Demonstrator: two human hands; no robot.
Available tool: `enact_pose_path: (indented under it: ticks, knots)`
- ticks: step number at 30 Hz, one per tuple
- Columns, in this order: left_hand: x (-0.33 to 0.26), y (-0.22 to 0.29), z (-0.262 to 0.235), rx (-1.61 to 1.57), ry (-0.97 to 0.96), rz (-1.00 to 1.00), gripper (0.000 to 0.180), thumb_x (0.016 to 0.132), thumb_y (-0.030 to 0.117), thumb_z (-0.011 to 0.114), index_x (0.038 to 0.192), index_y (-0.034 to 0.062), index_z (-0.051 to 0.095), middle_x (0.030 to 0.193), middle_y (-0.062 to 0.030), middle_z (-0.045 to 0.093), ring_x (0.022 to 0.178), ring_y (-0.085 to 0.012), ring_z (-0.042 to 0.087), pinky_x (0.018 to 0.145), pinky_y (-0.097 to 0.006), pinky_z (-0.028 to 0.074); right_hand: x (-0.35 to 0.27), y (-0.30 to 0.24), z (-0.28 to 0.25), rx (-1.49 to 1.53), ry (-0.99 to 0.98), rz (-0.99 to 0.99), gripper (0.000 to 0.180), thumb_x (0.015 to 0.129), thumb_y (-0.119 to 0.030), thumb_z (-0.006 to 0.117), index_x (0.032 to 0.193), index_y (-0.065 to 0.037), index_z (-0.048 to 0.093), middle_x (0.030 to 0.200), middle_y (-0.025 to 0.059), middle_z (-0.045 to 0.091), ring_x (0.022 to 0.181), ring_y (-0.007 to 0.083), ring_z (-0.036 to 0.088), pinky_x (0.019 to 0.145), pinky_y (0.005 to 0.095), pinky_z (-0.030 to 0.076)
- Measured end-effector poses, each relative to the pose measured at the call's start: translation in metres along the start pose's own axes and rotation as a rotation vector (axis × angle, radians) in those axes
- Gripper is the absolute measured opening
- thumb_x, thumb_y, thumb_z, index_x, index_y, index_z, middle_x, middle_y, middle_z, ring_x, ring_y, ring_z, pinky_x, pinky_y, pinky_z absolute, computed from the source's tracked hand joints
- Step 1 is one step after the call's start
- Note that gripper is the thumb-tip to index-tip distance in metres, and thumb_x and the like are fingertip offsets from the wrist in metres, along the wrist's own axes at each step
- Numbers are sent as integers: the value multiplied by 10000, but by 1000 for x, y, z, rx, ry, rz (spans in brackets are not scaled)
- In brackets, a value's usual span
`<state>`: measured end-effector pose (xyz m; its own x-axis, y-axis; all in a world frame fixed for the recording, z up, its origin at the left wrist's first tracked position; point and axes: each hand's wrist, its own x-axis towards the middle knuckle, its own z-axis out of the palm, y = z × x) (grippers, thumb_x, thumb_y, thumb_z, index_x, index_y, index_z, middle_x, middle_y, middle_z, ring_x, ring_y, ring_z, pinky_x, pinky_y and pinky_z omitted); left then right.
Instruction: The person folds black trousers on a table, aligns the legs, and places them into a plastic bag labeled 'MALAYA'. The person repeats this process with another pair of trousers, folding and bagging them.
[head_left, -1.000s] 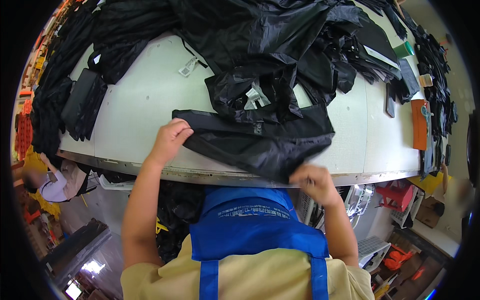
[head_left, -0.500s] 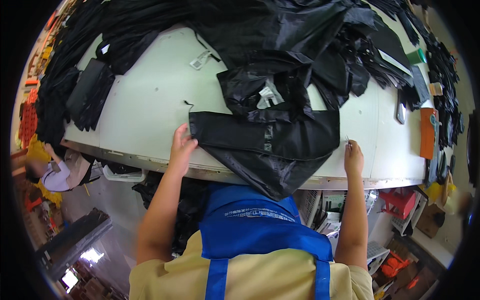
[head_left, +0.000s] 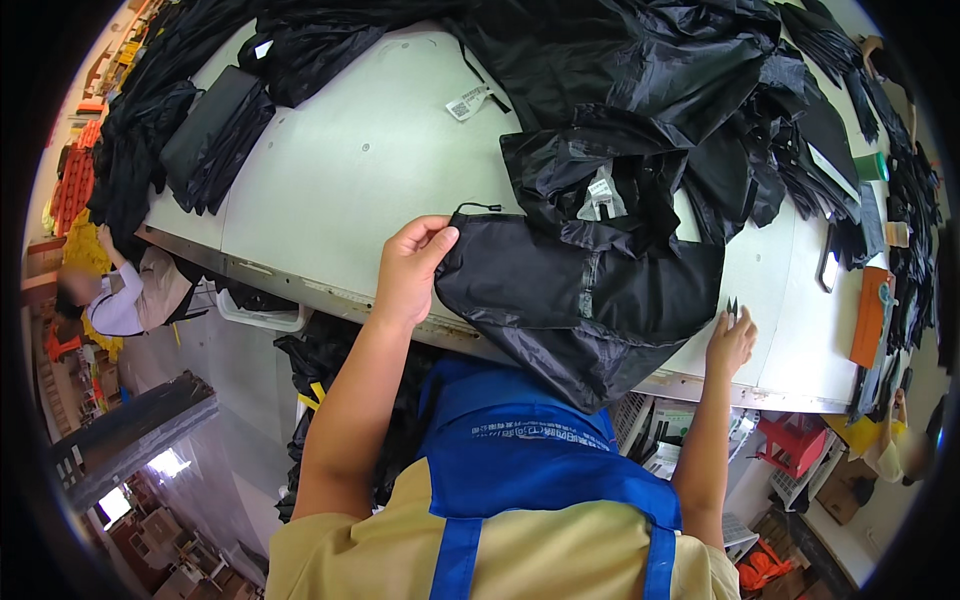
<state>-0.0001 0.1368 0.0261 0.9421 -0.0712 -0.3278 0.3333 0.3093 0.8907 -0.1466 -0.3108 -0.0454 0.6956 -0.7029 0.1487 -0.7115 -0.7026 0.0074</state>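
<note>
On the table [head_left: 320, 180], cloth [head_left: 530, 252] has just been pinched beside a cord [head_left: 480, 207] by the left hand [head_left: 408, 260], seemingly steadied, with snips [head_left: 733, 308] held in the right hand [head_left: 731, 346].

Blue apron [head_left: 555, 485] over tan shirt [head_left: 570, 555]

Past the far edge of the desk [head_left: 330, 190], the black garments [head_left: 620, 60] are cut off by the top of the view. Print on a white tag [head_left: 467, 104] is too small to read. The right grip [head_left: 730, 345] hides the lower part of a small pointed tool [head_left: 734, 308]. Black cloth [head_left: 645, 285] covers part of the near edge.
</note>
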Motion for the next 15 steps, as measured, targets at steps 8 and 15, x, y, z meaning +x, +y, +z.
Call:
enact_pose_path:
  ticks: [8,15]
  knots:
    - [-7,10,10,82,7,60,184,878,12,618,1057,-29,624,909,-29,636,792,-67,565,748,-207,452,-49,-133,-105,781,-130,-749,332,759,-24,666,1083,-39,597,1085,137,603,1057,310,548,954,400,395]
    - [-20,42,34,295,-314,-63,635,773,-111,501,1374,80,429,885,-6,528,770,-48,507,698,-178,407,25,-8,-1,148,-55,270,615,796,-149,630,1365,-82,406,1381,154,425,1261,369,402,1032,468,361]
